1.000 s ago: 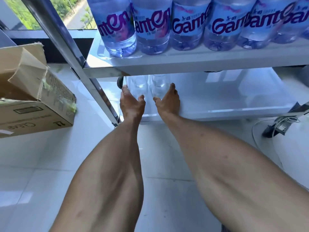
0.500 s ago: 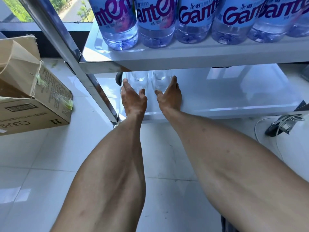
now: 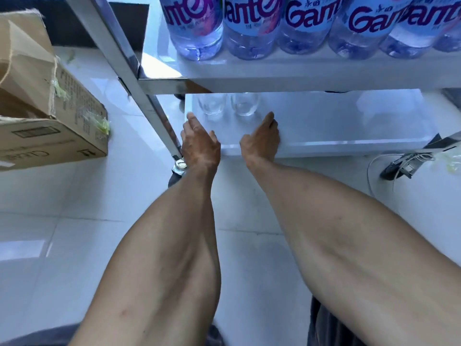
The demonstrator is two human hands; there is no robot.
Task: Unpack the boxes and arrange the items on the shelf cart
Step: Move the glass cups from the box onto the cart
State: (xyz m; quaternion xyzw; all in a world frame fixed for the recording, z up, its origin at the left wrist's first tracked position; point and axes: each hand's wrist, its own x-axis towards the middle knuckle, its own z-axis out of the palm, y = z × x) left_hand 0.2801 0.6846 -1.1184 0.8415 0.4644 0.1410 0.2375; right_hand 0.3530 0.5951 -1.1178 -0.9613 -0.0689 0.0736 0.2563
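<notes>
- Standing placed: two glasses (image 3: 228, 104) on the lower shelf (image 3: 349, 126); bottles (image 3: 249, 26) above.
- Left hand (image 3: 199, 146), right hand (image 3: 263, 139): relaxed, empty.
- Remaining: cardboard box (image 3: 50, 116), left.

Bright daylight, glare on floor tiles (image 3: 22, 248), soft blur, wide-angle bending

The water bottles (image 3: 252, 26) on the upper shelf are clear with a blue tint, and their pale blue labels carry purple lettering and a pink patch. Both shelf boards (image 3: 324, 126) are glossy white; the cart's frame (image 3: 119, 46) is shiny silver metal. The two glasses (image 3: 228, 103) are colourless. The cardboard box (image 3: 50, 116) is plain brown with black print and shreds of yellow-green tape. The floor tiles (image 3: 62, 245) are white.
</notes>
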